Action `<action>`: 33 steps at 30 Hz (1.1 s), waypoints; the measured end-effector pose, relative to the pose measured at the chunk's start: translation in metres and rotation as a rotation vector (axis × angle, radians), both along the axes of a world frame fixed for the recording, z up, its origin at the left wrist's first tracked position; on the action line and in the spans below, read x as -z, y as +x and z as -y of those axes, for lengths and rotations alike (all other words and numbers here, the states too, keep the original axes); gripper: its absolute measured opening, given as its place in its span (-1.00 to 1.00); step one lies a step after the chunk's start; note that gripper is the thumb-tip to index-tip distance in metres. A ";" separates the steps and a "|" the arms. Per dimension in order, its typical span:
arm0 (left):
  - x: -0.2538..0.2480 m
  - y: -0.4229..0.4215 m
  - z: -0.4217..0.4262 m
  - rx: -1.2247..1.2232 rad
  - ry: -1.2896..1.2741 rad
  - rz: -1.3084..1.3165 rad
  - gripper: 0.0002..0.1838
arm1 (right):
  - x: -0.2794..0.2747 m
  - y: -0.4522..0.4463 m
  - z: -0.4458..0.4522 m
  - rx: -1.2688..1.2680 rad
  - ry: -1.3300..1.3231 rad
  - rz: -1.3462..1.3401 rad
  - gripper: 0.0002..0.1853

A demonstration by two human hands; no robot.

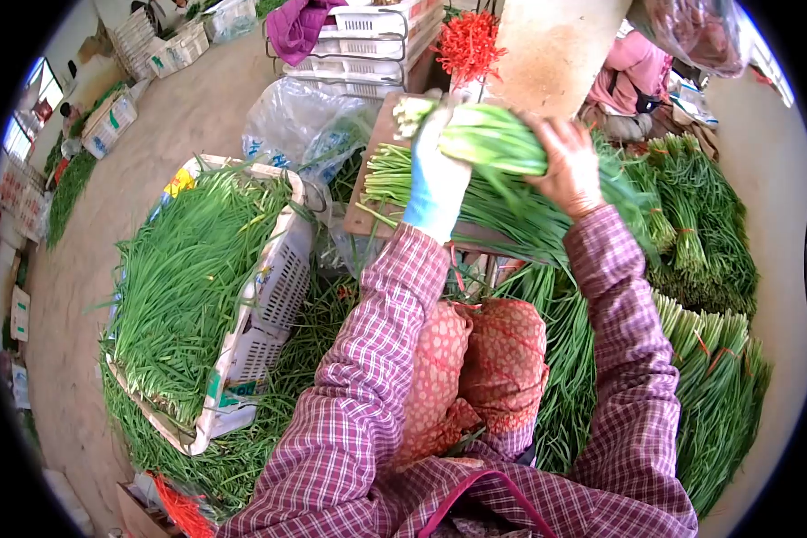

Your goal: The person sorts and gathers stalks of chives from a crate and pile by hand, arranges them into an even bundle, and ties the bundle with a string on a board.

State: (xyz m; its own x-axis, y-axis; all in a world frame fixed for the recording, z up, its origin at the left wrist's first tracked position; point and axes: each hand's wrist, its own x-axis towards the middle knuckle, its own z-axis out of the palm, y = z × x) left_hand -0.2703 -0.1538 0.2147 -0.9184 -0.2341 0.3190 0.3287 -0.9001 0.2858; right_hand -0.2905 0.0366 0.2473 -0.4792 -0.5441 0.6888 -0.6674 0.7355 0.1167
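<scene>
My left hand, in a white and light-blue glove, is closed around the pale stem end of a bunch of Chinese chives. My bare right hand grips the same bunch farther along, on its green leaves. The bunch is held above a small board, where more loose chives lie with their cut ends to the left. Some fingertips of both hands are hidden by the bunch or blurred.
A white crate full of chives stands at left. Tied bundles are piled at right, with more chives below. Red ties stand behind the board, near stacked white crates and a clear plastic bag. Chives litter the floor.
</scene>
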 end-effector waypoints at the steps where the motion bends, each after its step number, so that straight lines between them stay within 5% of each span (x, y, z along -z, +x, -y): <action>1: 0.022 -0.008 0.008 -0.025 -0.004 0.061 -0.76 | 0.027 -0.015 0.008 0.010 0.020 0.114 -0.02; 5: 0.139 -0.059 0.080 0.050 -0.007 0.200 -0.77 | 0.109 -0.040 0.052 0.039 0.056 0.357 -0.02; 7: 0.158 -0.057 0.131 0.079 -0.004 0.211 -0.77 | 0.103 -0.037 0.064 0.056 0.091 0.425 -0.02; 9: 0.147 -0.046 0.178 -0.206 -0.237 0.254 -0.62 | 0.103 -0.043 0.067 0.082 0.115 0.456 -0.04; 12: 0.037 0.016 0.138 -0.615 -1.098 0.222 -0.25 | 0.096 -0.039 0.073 0.104 0.127 0.453 -0.05; 13: 0.014 0.027 0.121 -0.510 -1.225 0.081 0.02 | 0.096 -0.039 0.074 0.101 0.121 0.457 -0.05; 16: 0.023 0.017 0.094 -0.828 -2.265 -0.286 0.21 | 0.096 -0.039 0.075 0.082 0.128 0.435 -0.04; 19: 0.064 -0.019 0.081 -0.674 -2.536 -0.279 0.25 | 0.073 -0.031 0.073 0.099 0.237 0.566 -0.07; 22: 0.068 -0.010 0.092 -0.604 -2.404 -0.274 0.22 | 0.050 -0.025 0.069 -0.065 0.221 0.840 -0.07; 24: 0.058 -0.005 0.098 -0.502 -2.428 -0.245 0.18 | 0.059 -0.018 0.075 -0.165 0.078 0.601 -0.07; 28: 0.075 -0.014 0.139 -0.996 -2.375 -0.331 -0.03 | 0.129 -0.061 0.083 0.088 0.214 0.186 -0.02; 29: 0.061 0.007 0.159 -0.732 -2.313 -0.186 -0.07 | 0.133 -0.068 0.083 0.090 0.224 0.135 -0.02; 30: 0.052 0.031 0.175 -0.748 -2.099 -0.273 -0.17 | 0.136 -0.072 0.083 0.096 0.234 0.089 -0.03; 32: 0.064 0.097 0.210 -0.623 -1.919 0.096 -0.25 | 0.131 -0.074 0.083 0.047 0.221 0.174 -0.08; 33: 0.082 0.133 0.227 -0.645 -1.883 0.206 -0.46 | 0.125 -0.072 0.086 0.024 0.216 0.220 -0.10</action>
State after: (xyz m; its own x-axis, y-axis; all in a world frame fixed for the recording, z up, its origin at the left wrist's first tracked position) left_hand -0.1373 -0.3804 0.1323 -0.8999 -0.0435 0.4339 0.2656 0.7343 0.6247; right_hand -0.3622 -0.0492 0.1220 -0.6183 -0.6533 0.4369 -0.6769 0.7251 0.1264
